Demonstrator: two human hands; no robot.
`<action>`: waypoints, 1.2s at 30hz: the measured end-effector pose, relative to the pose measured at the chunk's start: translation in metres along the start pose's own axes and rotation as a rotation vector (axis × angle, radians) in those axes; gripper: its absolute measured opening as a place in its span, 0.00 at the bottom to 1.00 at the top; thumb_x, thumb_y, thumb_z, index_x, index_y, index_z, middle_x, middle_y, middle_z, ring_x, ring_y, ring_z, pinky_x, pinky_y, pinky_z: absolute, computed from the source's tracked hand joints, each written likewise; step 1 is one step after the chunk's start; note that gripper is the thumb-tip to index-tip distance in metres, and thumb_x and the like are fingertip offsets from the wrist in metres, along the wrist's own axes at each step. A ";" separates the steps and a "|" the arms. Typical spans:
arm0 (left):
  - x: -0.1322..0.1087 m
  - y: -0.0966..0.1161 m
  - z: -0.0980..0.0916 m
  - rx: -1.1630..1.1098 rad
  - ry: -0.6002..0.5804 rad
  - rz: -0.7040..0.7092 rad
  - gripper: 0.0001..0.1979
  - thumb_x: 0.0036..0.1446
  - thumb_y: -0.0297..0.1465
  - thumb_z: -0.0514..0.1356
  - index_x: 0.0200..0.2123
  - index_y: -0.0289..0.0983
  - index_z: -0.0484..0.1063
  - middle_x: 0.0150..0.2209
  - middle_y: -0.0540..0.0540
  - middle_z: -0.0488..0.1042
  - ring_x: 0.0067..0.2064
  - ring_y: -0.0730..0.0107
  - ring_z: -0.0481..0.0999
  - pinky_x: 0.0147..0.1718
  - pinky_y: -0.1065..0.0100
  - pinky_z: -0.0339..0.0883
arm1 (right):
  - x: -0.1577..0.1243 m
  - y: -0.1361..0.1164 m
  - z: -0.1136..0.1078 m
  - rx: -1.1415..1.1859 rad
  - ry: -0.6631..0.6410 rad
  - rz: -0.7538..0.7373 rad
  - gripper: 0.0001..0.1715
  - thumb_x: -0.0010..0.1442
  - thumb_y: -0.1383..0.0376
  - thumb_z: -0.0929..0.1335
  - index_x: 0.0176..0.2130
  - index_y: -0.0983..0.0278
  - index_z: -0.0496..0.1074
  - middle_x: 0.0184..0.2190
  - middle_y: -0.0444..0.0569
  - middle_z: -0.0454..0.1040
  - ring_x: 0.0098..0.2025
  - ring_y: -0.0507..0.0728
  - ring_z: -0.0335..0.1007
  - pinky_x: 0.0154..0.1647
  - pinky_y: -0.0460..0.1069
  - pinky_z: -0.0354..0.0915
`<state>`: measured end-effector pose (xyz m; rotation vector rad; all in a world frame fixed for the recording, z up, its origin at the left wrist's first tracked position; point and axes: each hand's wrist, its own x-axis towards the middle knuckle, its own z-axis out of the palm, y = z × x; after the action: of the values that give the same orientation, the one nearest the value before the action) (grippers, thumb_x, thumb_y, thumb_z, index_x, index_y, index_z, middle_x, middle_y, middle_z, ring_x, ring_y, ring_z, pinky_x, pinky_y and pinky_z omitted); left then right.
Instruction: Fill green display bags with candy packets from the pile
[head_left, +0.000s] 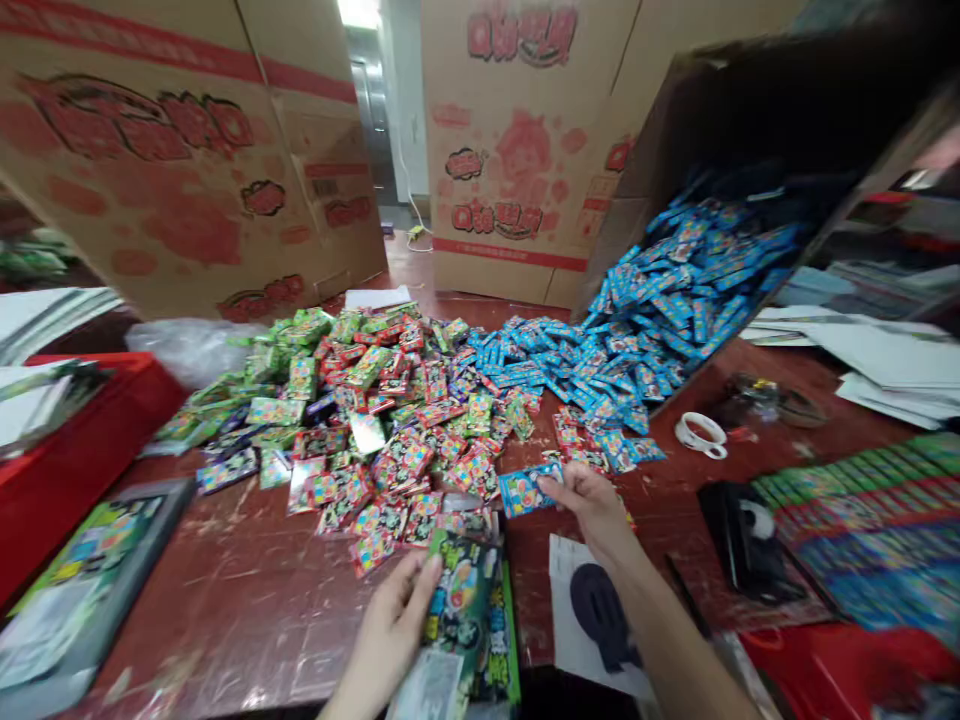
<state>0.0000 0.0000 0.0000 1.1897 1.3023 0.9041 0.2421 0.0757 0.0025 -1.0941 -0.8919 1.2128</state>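
My left hand (397, 615) grips a dark green printed pouch (461, 600) by its left side, close to the table's front edge. Pinched between the thumb and fingers of my right hand (592, 505) is a small blue candy packet (529, 488), just right of the red packets. In front of both hands lies a heap of red packets (405, 460), mixed with green packets (300, 375) and a few purple ones (227, 470). Blue packets (675, 290) spill out of a tipped cardboard box (637, 190) at the right.
Large cardboard boxes (300, 130) stand along the back. A red bin (90, 440) and a grey tray (150, 560) sit at the left. Toward the right are a white tape roll (701, 435), a black tape dispenser (750, 545), rows of packets (877, 520) and white sheets (892, 350).
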 end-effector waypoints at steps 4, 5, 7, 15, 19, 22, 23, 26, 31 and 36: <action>0.004 0.000 0.017 -0.076 0.000 0.041 0.17 0.57 0.46 0.54 0.32 0.37 0.68 0.28 0.50 0.70 0.33 0.66 0.69 0.34 0.70 0.64 | -0.021 0.004 0.041 0.059 -0.089 -0.027 0.15 0.49 0.61 0.73 0.37 0.60 0.70 0.32 0.42 0.74 0.32 0.52 0.70 0.33 0.46 0.66; 0.004 0.000 0.019 -0.110 -0.001 0.046 0.17 0.57 0.45 0.54 0.32 0.37 0.68 0.28 0.50 0.70 0.32 0.66 0.69 0.34 0.70 0.64 | -0.025 0.006 0.045 0.016 -0.115 -0.033 0.16 0.50 0.61 0.73 0.40 0.59 0.71 0.34 0.44 0.75 0.35 0.53 0.71 0.36 0.48 0.67; 0.003 -0.001 0.021 -0.161 0.012 0.047 0.16 0.58 0.45 0.53 0.32 0.37 0.67 0.27 0.50 0.69 0.31 0.68 0.68 0.32 0.71 0.64 | -0.027 0.010 0.046 -0.103 -0.145 -0.061 0.14 0.51 0.61 0.73 0.39 0.60 0.73 0.35 0.46 0.75 0.37 0.55 0.71 0.38 0.49 0.67; -0.004 -0.004 0.025 -0.174 0.034 0.054 0.17 0.57 0.46 0.54 0.33 0.37 0.68 0.28 0.49 0.71 0.32 0.67 0.70 0.33 0.70 0.64 | -0.014 0.012 0.051 -0.050 -0.097 -0.148 0.11 0.47 0.61 0.74 0.28 0.61 0.70 0.31 0.46 0.75 0.34 0.54 0.72 0.36 0.49 0.68; -0.005 -0.007 0.024 -0.208 0.034 0.013 0.17 0.57 0.46 0.54 0.31 0.37 0.68 0.26 0.50 0.70 0.30 0.68 0.69 0.32 0.71 0.64 | -0.014 0.006 0.046 -0.276 -0.350 -0.121 0.15 0.53 0.60 0.71 0.43 0.59 0.74 0.39 0.48 0.74 0.43 0.56 0.70 0.44 0.51 0.66; -0.007 -0.012 0.023 -0.184 0.049 -0.021 0.19 0.56 0.47 0.55 0.27 0.37 0.67 0.25 0.51 0.69 0.29 0.69 0.68 0.30 0.71 0.62 | -0.015 0.003 0.036 -0.397 -0.546 -0.059 0.16 0.56 0.59 0.69 0.45 0.59 0.75 0.41 0.49 0.74 0.44 0.57 0.70 0.46 0.52 0.64; -0.008 -0.013 0.023 -0.178 0.057 -0.024 0.19 0.56 0.47 0.55 0.27 0.36 0.67 0.25 0.50 0.69 0.29 0.69 0.68 0.30 0.71 0.62 | -0.015 0.003 0.034 -0.389 -0.575 -0.026 0.16 0.56 0.59 0.69 0.45 0.59 0.76 0.41 0.50 0.74 0.44 0.58 0.70 0.47 0.53 0.64; -0.010 -0.014 0.025 -0.171 0.086 -0.007 0.19 0.56 0.47 0.55 0.27 0.36 0.67 0.25 0.50 0.68 0.29 0.69 0.67 0.30 0.71 0.62 | -0.015 0.006 0.034 -0.280 -0.573 0.085 0.16 0.55 0.59 0.70 0.44 0.57 0.76 0.42 0.49 0.75 0.46 0.59 0.70 0.49 0.54 0.63; -0.016 -0.009 0.021 -0.241 0.103 0.023 0.16 0.58 0.44 0.54 0.33 0.37 0.68 0.28 0.49 0.70 0.31 0.67 0.70 0.32 0.70 0.64 | -0.019 0.014 0.048 -0.316 -0.622 0.000 0.14 0.54 0.59 0.71 0.43 0.57 0.76 0.41 0.48 0.74 0.46 0.58 0.69 0.51 0.55 0.62; -0.041 -0.017 0.007 -0.324 0.203 0.051 0.21 0.60 0.40 0.53 0.55 0.41 0.58 0.42 0.44 0.72 0.38 0.66 0.73 0.39 0.67 0.66 | -0.050 0.036 0.072 -0.342 -0.632 -0.136 0.13 0.54 0.61 0.71 0.42 0.57 0.76 0.44 0.50 0.69 0.50 0.58 0.65 0.55 0.55 0.59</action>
<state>0.0001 -0.0441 -0.0082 0.8984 1.2303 1.2475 0.1564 0.0386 -0.0115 -0.8957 -1.6797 1.3431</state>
